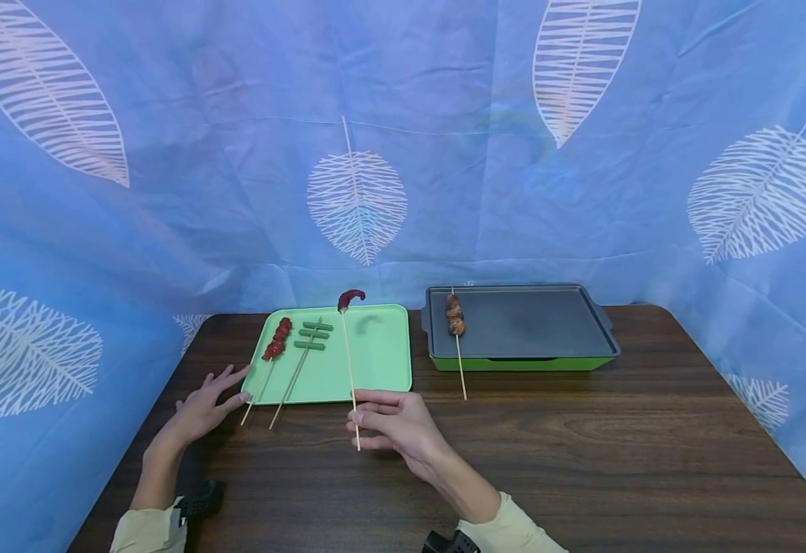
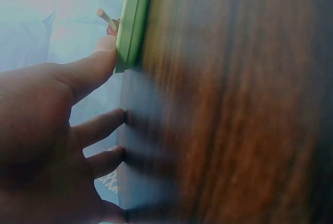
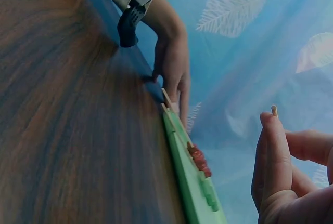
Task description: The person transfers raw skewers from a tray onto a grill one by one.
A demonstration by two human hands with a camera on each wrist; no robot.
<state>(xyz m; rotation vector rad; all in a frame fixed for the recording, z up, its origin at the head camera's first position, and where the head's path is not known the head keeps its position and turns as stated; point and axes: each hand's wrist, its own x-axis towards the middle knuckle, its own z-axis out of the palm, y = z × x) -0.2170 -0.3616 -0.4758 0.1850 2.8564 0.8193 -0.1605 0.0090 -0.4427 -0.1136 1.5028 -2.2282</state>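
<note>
My right hand [image 1: 409, 432] pinches the lower end of a skewer [image 1: 349, 355] between thumb and fingers. A dark red, curled piece like a tentacle tops that skewer, raised over the light green tray [image 1: 383, 357]. In the right wrist view only the stick's tip shows above the fingertips. My left hand [image 1: 202, 411] lies spread at the tray's near left corner, thumb touching the rim in the left wrist view. Beside it on the tray are a skewer of red pieces [image 1: 278, 339] and a skewer of green pieces [image 1: 311, 335], their sticks crossing the near rim.
To the tray's right stands a dark grey griddle [image 1: 527, 322] on a green base [image 1: 527, 365]. A skewer of brown pieces [image 1: 455, 316] lies at its left side, stick overhanging the front. Blue leaf-print cloth [image 1: 430, 192] hangs behind the wooden table [image 1: 582, 453].
</note>
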